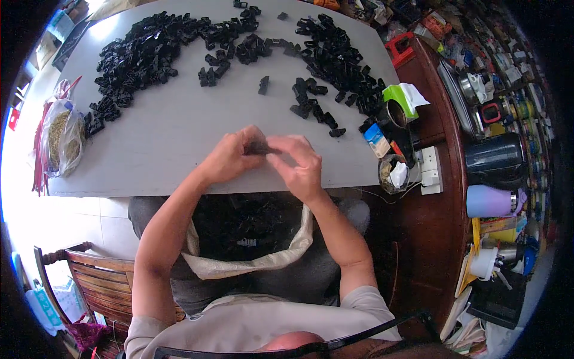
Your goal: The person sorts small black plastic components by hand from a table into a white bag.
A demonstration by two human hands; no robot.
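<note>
Left hand [230, 157] pinches a small dark piece [257, 148] between thumb and fingers, just above the near part of the grey worktop [173, 128]. Right hand [302, 164] meets it from the other side, its fingertips at the piece; we cannot tell whether they grip it or only touch it (the fingers are blurred at that spot).

We record a large left heap [140, 57] of small black parts on the far left of the worktop, with a thinner trail running to the middle. A right heap [338, 57] of similar parts lies on the far right. One loose part [263, 85] lies apart between the two, beyond the hands.

Below the worktop's near edge, we find an open sack [251, 267] with a pale rolled rim at the person's lap, more black parts [239, 218] visible inside it.

At the worktop's left edge we note a clear plastic bag [64, 140] with yellowish-green contents. Near its right edge we see a green tissue box [399, 100], a blue and white packet [376, 141] and, lower down, a white power strip [430, 170]. A wooden chair [98, 278] stands at the lower left.
</note>
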